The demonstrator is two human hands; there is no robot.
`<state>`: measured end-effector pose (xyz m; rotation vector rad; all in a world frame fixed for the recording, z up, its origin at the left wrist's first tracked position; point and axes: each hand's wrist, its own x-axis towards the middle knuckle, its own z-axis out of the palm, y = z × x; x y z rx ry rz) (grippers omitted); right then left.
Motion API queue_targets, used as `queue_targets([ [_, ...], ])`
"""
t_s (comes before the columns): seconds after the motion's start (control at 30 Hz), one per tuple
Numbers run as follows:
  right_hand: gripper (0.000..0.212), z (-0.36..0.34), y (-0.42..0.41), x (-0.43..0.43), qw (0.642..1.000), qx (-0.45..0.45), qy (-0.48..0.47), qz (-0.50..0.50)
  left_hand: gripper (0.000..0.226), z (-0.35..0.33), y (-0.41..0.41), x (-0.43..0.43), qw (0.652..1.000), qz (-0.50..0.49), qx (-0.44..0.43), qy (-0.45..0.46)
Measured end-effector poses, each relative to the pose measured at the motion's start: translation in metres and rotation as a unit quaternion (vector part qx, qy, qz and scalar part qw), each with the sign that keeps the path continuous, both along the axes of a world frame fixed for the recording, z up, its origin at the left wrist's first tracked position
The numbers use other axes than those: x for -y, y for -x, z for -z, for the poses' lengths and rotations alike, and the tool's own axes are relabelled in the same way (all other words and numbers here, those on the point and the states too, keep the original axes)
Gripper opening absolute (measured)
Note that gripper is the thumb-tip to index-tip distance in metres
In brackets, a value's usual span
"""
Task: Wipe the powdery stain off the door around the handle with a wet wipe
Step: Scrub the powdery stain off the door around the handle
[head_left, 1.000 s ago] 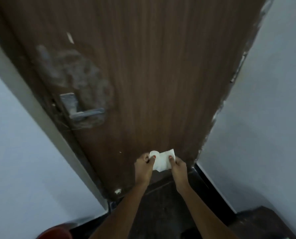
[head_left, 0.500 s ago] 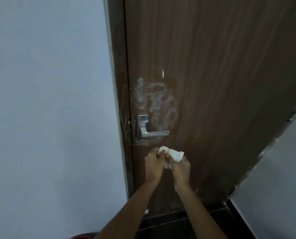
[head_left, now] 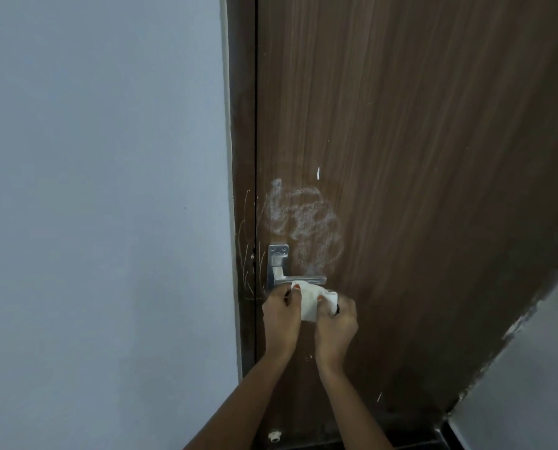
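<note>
two hands meet just below the handle (head_left: 290,274), and between them you hold the wet wipe (head_left: 310,302). your left hand (head_left: 281,316) pinches its upper left corner, and your right hand (head_left: 336,326) curls round its right side. the wipe is white, soft and crumpled, bunched into a lump whose long axis runs roughly up and down, its top edge right at the lever. the handle is dull grey metal: a rectangular plate standing upright, with a flat lever lying level and pointing right. above and right of the handle, the powdery stain (head_left: 303,222) spreads in chalky white swirls over the door (head_left: 433,190), dark brown with vertical wood grain. left of the handle, thin pale scratches (head_left: 246,254) mark the door frame (head_left: 243,125).
</note>
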<state>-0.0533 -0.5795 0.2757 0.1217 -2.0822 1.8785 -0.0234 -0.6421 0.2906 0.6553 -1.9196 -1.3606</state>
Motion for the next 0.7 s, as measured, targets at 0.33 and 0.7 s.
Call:
queue_targets([
  [0.33,0.016,0.003,0.006,0.004,0.996,-0.064,-0.023,-0.062,0.031,-0.018,-0.005,0.004,0.996,0.088,-0.013,0.013],
  [0.7,0.022,0.009,0.031,0.036,0.995,-0.064,-0.078,0.024,0.041,-0.048,-0.007,0.1,0.758,-0.247,-0.032,0.602],
])
